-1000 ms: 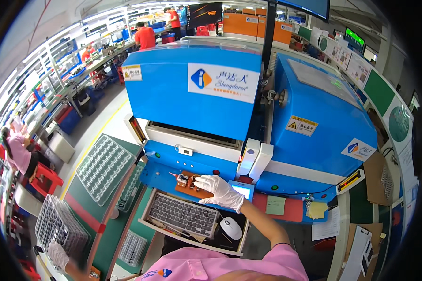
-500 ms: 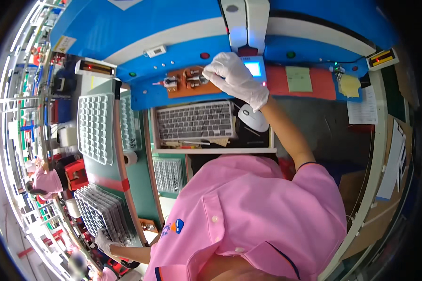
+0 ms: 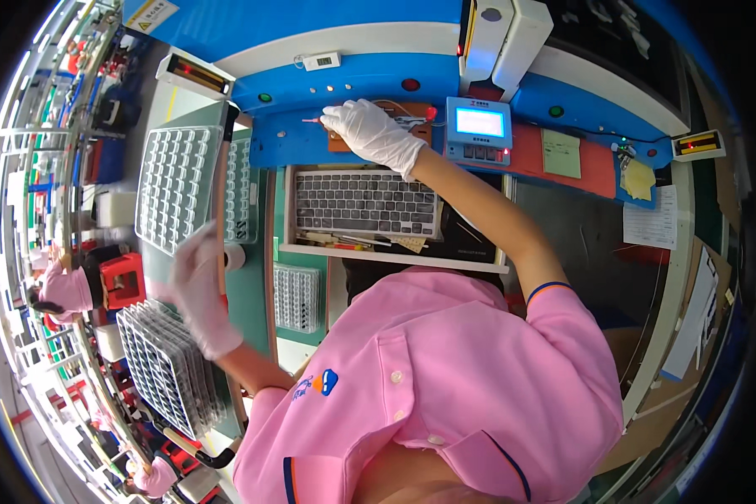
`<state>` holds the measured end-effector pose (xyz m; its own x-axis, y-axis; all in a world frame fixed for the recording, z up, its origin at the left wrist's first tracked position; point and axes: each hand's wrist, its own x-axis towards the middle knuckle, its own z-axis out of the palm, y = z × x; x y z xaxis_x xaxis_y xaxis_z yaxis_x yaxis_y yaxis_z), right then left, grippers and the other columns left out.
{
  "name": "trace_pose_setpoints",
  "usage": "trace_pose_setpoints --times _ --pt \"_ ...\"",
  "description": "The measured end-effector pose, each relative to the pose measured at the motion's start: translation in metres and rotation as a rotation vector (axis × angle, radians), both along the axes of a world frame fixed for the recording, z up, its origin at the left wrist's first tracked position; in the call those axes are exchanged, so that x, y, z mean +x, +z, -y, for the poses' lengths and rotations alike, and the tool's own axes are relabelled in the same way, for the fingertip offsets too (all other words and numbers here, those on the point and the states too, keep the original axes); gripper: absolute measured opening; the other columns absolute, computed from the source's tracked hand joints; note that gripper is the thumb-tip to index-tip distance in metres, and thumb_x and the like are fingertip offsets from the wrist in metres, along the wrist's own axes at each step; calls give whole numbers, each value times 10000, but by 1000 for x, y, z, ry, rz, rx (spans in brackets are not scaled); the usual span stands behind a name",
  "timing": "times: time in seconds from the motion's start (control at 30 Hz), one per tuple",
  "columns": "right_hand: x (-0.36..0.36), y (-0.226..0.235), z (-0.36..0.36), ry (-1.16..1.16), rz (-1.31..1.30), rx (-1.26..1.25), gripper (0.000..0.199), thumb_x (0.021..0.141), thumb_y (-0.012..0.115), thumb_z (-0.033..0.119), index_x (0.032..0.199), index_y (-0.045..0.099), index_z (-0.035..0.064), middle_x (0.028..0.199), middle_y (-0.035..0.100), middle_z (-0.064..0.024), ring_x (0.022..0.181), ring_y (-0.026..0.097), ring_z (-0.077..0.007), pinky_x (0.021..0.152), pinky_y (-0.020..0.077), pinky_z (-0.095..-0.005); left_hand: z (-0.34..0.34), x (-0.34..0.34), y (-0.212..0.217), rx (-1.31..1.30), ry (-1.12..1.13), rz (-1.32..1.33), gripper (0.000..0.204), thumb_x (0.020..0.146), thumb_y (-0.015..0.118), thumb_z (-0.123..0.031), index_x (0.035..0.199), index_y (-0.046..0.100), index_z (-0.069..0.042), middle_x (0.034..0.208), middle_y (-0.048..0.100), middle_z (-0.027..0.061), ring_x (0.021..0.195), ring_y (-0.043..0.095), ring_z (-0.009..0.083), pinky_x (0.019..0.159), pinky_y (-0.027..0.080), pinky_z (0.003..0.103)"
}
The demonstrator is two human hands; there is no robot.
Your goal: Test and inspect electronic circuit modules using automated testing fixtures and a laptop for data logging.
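While two hands (image 3: 373, 134) (image 3: 200, 290) (both gloved) show, one half-hides one brown fixture (image 3: 426, 134).

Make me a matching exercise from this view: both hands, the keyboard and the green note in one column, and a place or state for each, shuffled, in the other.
Column one
1. Right hand
2. Keyboard
3. Green note
4. Left hand

Column two
A. Lying on the red mat
B. Blurred, near the clear plastic trays
C. Hiding part of the brown fixture from view
D. Inside the pulled-out drawer

Right pairs: 1-C, 2-D, 3-A, 4-B
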<state>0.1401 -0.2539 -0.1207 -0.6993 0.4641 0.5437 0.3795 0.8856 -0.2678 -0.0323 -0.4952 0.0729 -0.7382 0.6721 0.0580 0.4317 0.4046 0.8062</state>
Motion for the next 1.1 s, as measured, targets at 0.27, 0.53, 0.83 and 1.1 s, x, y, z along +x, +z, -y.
trace_pose_setpoints --times 0.27,0.53,0.83,1.1 --pt "4 17 -5 80 -274 -116 253 905 641 103 1148 610 40 969 634 -104 887 625 -304 818 499 -411 -150 35 -122 310 -443 244 175 921 672 -46 1081 740 -23 1031 726 57 946 645 125 852 503 273" --pt "93 69 66 -133 -477 -215 407 902 663 -9 1295 605 76 1166 662 -84 998 631 -231 836 520 -326 -188 21 -189 418 -651 -523 280 828 729 -69 1091 744 -162 1035 733 22 1034 675 257 948 463 445" --pt "141 49 80 -358 -428 -220 386 904 670 -4 1277 624 85 1170 664 -70 989 618 -200 818 500 -303 -181 35 -186 313 -709 -809 285 813 726 -127 1078 721 -231 1284 627 -4 1306 488 310 1019 373 527" --pt "82 28 28 -293 -572 -141 307 938 631 17 1239 605 75 1095 647 -81 959 611 -219 823 505 -317 -162 50 -151 -177 -783 -1172 533 816 642 -60 1327 587 -202 1481 446 59 1387 372 352 1057 344 574"
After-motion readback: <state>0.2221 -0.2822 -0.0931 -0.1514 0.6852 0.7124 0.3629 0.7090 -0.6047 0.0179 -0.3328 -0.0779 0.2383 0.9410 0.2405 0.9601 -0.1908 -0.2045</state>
